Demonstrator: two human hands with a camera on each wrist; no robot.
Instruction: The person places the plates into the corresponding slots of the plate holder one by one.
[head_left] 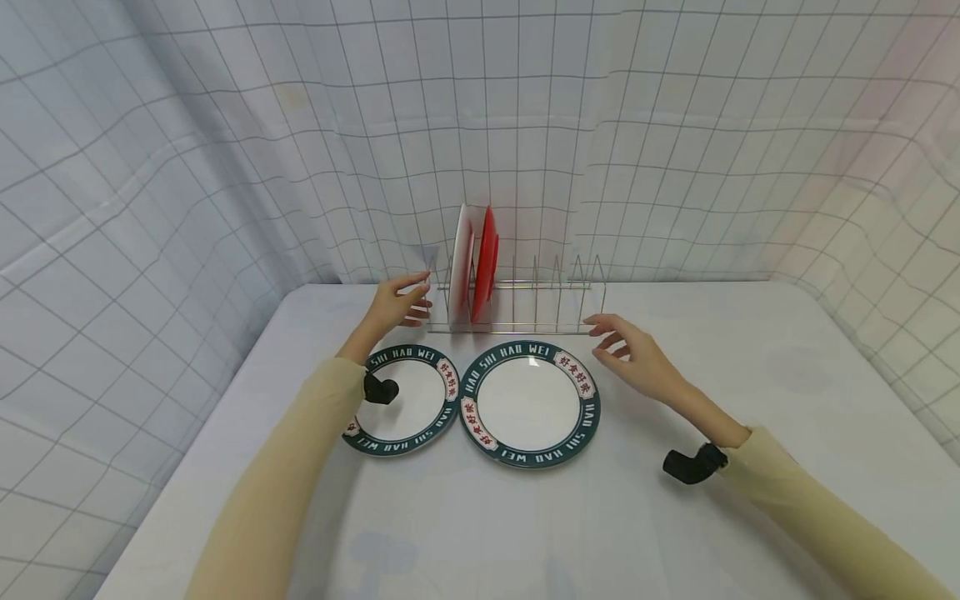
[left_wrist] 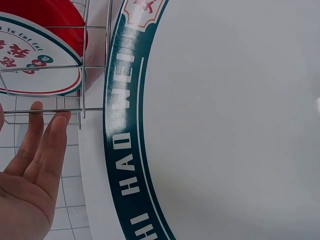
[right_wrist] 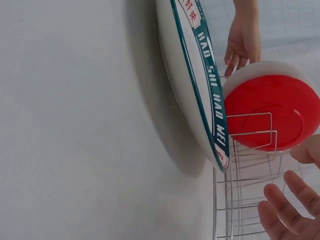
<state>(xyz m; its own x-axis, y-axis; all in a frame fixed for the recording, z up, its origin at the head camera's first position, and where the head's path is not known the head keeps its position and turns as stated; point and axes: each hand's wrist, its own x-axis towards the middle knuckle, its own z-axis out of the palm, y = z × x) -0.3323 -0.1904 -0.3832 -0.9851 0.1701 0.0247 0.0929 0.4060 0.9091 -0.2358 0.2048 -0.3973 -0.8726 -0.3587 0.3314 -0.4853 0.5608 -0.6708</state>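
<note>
— Wire rack at the back of the table: where are my hands?

— I see my left hand loose-fingered at its left end, my right hand relaxed near its right end, both holding nothing. White plate and red plate stand upright in it; two green-rimmed plates lie flat in front

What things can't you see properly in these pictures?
- Head view: the left plate is partly covered by the left forearm.
- Head view: the white plate and red plate in the rack stand edge-on, so their faces are hidden.
- Right wrist view: the right hand is cut off by the frame edge.
</note>
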